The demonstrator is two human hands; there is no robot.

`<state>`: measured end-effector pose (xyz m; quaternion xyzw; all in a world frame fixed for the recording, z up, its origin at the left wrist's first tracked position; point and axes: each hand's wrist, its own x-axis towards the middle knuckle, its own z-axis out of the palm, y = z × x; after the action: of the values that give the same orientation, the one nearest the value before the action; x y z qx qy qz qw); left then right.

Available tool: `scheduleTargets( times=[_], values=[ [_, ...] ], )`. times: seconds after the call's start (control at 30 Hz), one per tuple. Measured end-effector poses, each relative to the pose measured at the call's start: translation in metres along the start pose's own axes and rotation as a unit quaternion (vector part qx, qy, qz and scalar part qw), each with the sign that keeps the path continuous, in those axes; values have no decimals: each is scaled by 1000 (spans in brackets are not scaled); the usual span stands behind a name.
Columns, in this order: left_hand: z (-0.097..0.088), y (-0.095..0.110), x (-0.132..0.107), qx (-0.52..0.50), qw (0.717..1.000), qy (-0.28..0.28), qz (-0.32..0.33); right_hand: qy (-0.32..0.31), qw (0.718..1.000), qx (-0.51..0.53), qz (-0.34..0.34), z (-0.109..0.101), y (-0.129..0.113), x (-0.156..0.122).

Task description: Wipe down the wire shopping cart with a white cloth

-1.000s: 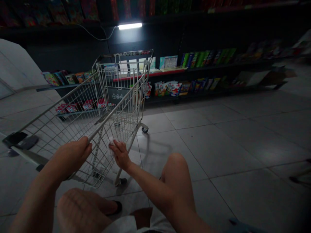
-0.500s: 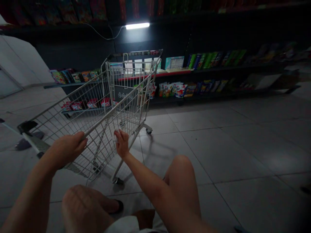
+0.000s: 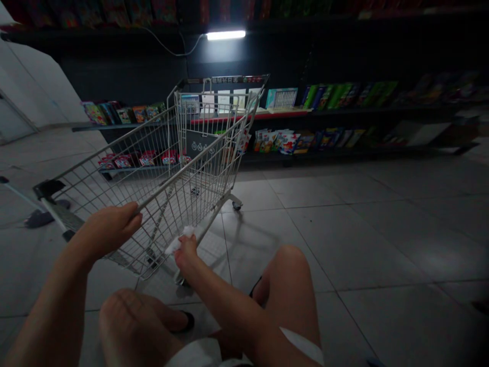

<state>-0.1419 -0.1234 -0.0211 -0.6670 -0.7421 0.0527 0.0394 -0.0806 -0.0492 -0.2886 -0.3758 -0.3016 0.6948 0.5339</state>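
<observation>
Two hands: left (image 3: 109,229) grips cart (image 3: 198,188), right (image 3: 186,255) pinches tissue (image 3: 179,240).

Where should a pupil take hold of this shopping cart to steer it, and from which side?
Grip the grey handle bar at the near end of the wire shopping cart, coming from behind that end: it is a straight bar across the basket's end, free of hands, while the left hand holds the side rail.

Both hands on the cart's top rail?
No: the left hand grips the shopping cart's top rail, while the right hand sits below it, holding a white tissue.
</observation>
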Motion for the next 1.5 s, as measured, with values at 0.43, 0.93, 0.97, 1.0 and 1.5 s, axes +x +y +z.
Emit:
scheduleTargets(
  times=[0.43,0.93,0.97,1.0,1.5],
  values=[
    [8,-9,7,70,996,-51,-10,-46,792,-376,-479,-21,-90,48],
    [6,43,52,43,996,59,-55,-235,535,-515,-627,12,-240,57],
    [7,44,53,51,994,73,-58,-251,506,-544,-620,14,-255,71],
    [8,44,53,60,993,83,-59,-244,501,-567,-607,14,-268,88],
    [17,22,49,100,988,109,-49,-249,473,-651,-539,18,-299,114]
  ],
)
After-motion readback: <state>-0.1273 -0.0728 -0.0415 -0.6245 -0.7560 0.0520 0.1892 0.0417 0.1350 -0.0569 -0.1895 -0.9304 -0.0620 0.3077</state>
